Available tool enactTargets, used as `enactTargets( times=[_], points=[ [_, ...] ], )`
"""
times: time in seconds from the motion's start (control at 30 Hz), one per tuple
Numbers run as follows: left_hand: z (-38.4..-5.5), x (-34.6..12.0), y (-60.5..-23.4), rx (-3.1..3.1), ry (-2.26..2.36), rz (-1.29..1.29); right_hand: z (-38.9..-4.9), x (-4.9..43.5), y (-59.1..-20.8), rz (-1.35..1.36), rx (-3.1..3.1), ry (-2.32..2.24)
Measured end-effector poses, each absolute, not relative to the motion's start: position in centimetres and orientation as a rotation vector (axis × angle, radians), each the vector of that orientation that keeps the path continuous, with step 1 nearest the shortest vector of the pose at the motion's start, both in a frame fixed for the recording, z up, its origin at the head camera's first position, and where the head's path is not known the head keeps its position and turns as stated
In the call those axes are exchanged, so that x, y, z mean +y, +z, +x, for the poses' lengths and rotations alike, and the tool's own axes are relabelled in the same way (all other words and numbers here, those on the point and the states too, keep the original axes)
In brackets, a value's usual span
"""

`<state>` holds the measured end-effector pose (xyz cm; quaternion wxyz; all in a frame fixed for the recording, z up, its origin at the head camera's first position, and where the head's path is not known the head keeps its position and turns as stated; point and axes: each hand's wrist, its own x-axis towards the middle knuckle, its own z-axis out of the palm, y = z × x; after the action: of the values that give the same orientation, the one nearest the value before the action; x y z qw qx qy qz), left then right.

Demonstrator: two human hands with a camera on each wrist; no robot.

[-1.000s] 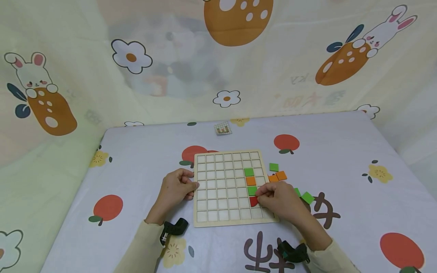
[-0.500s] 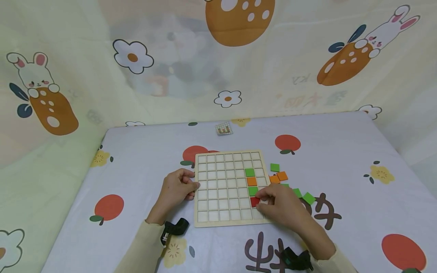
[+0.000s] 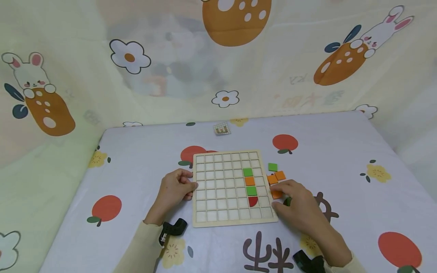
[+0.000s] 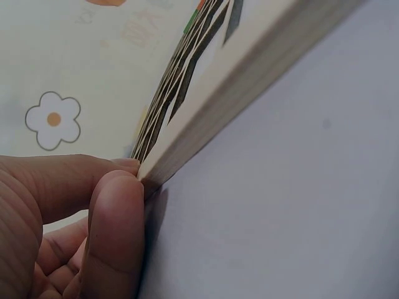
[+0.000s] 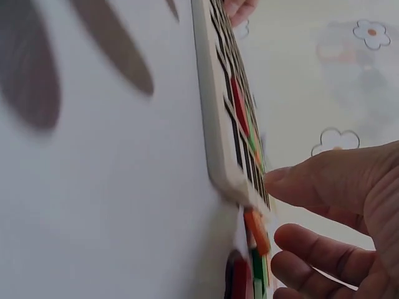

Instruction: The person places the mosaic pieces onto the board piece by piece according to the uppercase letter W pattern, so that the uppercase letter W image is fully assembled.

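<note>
The light wooden grid board (image 3: 218,194) lies on the table. My left hand (image 3: 175,185) holds its left edge between thumb and fingers, also close up in the left wrist view. One column of the board carries a green square tile (image 3: 247,172), an orange one (image 3: 250,181), another green one (image 3: 251,190) and a red quarter-round tile (image 3: 252,201). My right hand (image 3: 298,204) is off the board's right edge, thumb and fingers apart, nothing between them. Near its fingers lies a loose orange tile (image 3: 277,194). The hand partly hides a dark green piece (image 3: 288,201).
Further loose tiles lie right of the board: orange ones (image 3: 280,175) and a green one (image 3: 272,167). A small checked packet (image 3: 222,129) sits near the back of the table. Black wrist devices (image 3: 174,228) are on both arms. A printed cloth (image 3: 177,76) hangs behind.
My right hand has let go of the red tile, which stays in its cell, and has moved right to the loose tiles. The left hand keeps its place.
</note>
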<state>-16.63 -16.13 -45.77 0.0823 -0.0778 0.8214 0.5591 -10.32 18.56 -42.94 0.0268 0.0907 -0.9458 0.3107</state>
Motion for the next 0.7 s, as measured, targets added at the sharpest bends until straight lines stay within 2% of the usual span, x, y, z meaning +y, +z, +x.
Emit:
enactTargets(
  times=[0.7],
  points=[
    [-16.5,-16.1,-45.6,2.453,1.684,-0.207,-12.0,19.2,-43.1,0.363,-3.026,0.654]
  ],
)
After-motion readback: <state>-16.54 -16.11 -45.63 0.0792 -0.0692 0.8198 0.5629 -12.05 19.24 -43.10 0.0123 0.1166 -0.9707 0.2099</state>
